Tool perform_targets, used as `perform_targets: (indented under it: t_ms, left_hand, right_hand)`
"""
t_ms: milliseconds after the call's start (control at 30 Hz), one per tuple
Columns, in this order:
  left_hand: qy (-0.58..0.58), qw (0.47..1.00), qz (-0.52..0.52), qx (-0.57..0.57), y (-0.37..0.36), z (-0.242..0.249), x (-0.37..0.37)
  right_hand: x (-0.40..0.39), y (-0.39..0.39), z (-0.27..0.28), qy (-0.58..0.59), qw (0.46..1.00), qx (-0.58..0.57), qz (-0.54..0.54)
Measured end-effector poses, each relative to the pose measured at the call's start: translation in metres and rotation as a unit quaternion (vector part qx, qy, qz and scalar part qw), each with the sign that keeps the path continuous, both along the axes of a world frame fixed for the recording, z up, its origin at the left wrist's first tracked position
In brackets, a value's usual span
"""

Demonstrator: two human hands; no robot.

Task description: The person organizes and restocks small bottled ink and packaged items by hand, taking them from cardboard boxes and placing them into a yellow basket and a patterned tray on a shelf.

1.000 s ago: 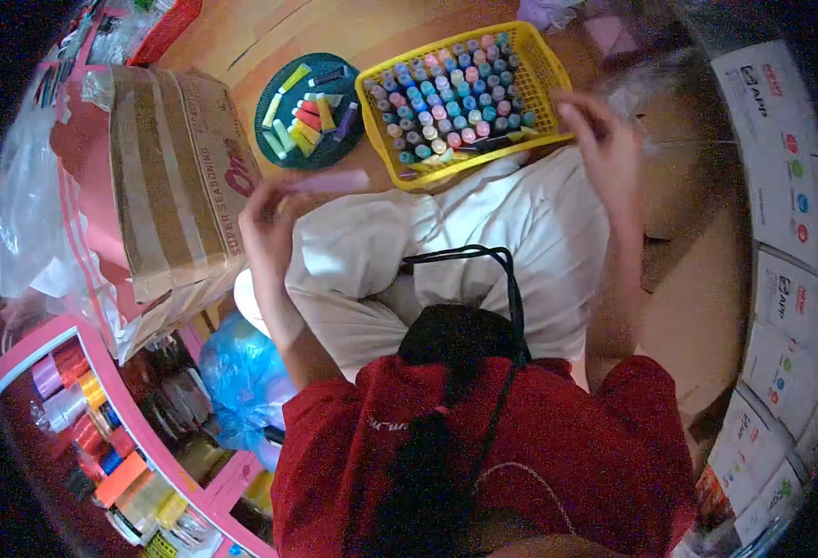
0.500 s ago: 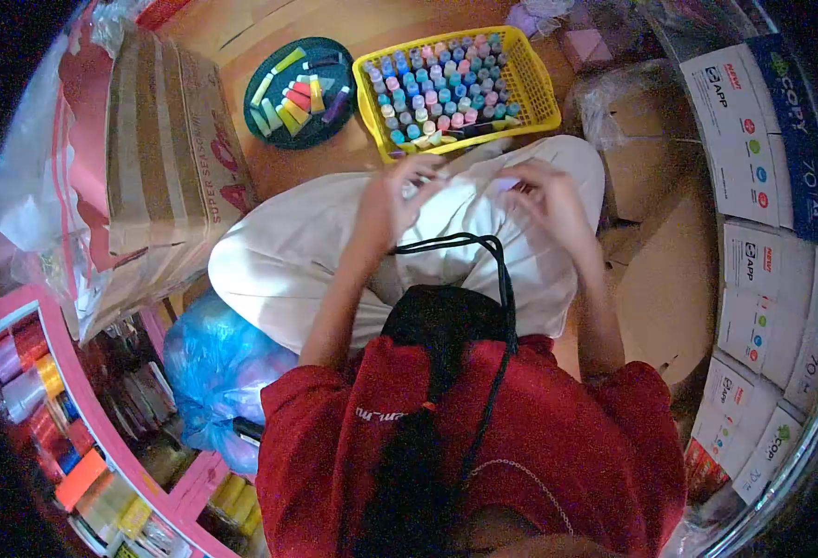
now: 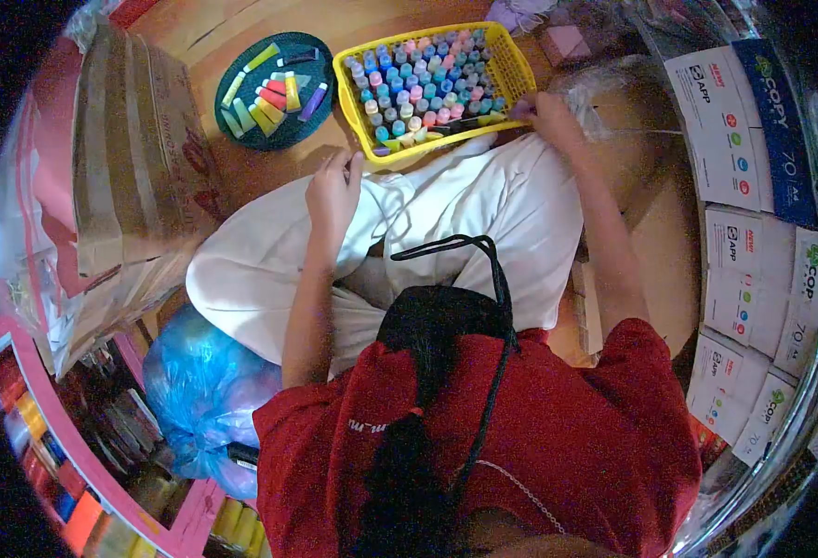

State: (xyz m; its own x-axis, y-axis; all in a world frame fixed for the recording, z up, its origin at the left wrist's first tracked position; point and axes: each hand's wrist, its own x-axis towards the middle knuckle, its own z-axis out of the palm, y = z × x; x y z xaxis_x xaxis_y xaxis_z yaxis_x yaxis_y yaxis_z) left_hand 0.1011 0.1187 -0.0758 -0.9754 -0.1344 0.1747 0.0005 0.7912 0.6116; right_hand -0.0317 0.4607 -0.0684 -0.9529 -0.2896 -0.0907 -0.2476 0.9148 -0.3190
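My left hand [image 3: 334,195] is above my left thigh, a short way below the round green tray [image 3: 290,137]. Its fingers are loosely bent and parted, with nothing visible in them. At the front right corner of the yellow plastic basket [image 3: 343,88] is my right hand [image 3: 553,119], its fingers closed around a small purplish item that is mostly hidden. Small bottles with pastel, blue and teal tops [image 3: 427,84] stand in rows inside the basket. Yellow, green, red and purple paint tubes [image 3: 273,93] lie on the tray.
A large cardboard box [image 3: 144,139] stands at the left, above a blue plastic bag [image 3: 199,391] and a pink-framed shelf [image 3: 46,391]. Stacked paper boxes [image 3: 734,270] line the right side. Clear plastic wrapping [image 3: 604,98] lies beyond my right knee.
My right hand has moved from over my lap up and right to the basket's corner. My left hand has shifted left, away from the lap's middle. The view has shifted slightly.
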Motion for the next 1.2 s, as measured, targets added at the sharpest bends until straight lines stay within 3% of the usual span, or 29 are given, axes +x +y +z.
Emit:
perform_targets:
  t_ms: [200,300,500,800,900,967,1067,1200]
  left_hand:
    - [0.003,0.999,-0.002,0.032,0.000,0.000,-0.005]
    - [0.032,0.999,-0.009,0.041,0.000,-0.002,-0.007]
    - [0.028,0.998,-0.021,0.047,-0.005,-0.010,-0.010]
    - [0.018,0.997,-0.017,0.076,-0.004,-0.001,-0.009]
    - [0.039,0.997,0.032,0.065,-0.006,0.007,-0.009]
    - [-0.035,0.998,0.057,0.015,-0.008,0.007,-0.009]
    - [-0.133,0.990,0.034,0.021,-0.011,-0.008,-0.008]
    - [-0.182,0.982,-0.008,0.044,0.001,-0.025,-0.017]
  right_hand:
    - [-0.020,-0.002,-0.005,-0.074,0.994,0.044,0.068]
    - [-0.026,-0.003,-0.003,-0.056,0.989,0.102,0.088]
    - [-0.037,-0.002,0.006,-0.168,0.974,0.075,0.136]
    - [-0.038,0.000,0.014,-0.182,0.973,0.068,0.125]
    - [-0.026,0.001,0.034,-0.148,0.986,-0.026,0.078]
    - [-0.034,0.018,0.022,-0.035,0.998,-0.047,0.030]
    - [-0.037,0.030,0.005,0.121,0.990,0.012,-0.067]
    - [-0.045,0.044,-0.033,0.127,0.980,0.105,-0.114]
